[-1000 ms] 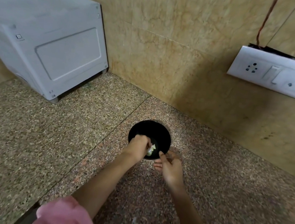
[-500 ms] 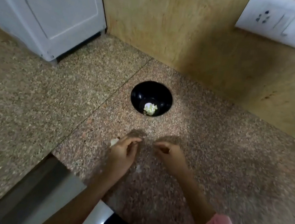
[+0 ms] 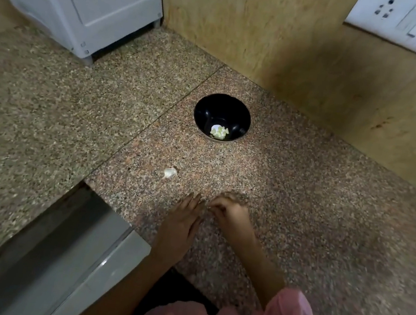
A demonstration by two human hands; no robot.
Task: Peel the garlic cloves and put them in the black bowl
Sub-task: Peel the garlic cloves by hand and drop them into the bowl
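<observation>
black bowl (image 3: 223, 104) sits on the tabletop (image 3: 301, 194) with peeled garlic cloves (image 3: 219, 132) inside. 1 white garlic piece (image 3: 169, 172) lies between bowl and hands. left hand (image 3: 181, 221) rests flat, relaxed; right hand (image 3: 229, 211) is curled, can't tell if it's grasping anything.

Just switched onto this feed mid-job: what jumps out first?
The black bowl stands near the wall, with pale peeled garlic in its bottom. A small white piece, clove or peel unclear, lies alone on the granite counter between the bowl and the hands: left hand flat, right hand curled.
</observation>
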